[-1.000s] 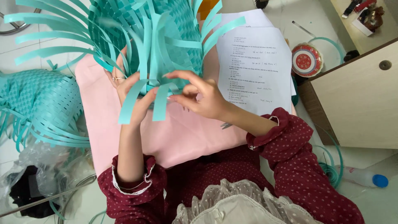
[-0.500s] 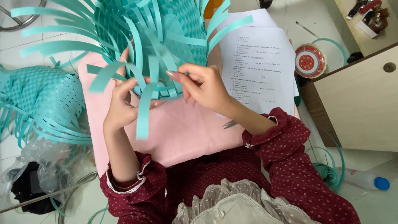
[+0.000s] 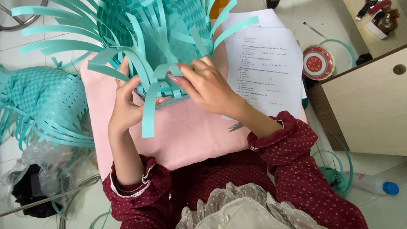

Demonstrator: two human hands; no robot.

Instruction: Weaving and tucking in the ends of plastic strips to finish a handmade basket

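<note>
Since a moment ago my left hand (image 3: 127,104) and right hand (image 3: 203,85) have closed together, both pinching teal strips (image 3: 150,110) at the half-woven basket (image 3: 157,38) rim.

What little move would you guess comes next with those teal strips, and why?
Probably tucking the bent strip under its neighbour: the right hand pinches it folded over at the teal woven basket rim, the left hand steadies the wall, and one loose strip hangs unwoven.
</note>
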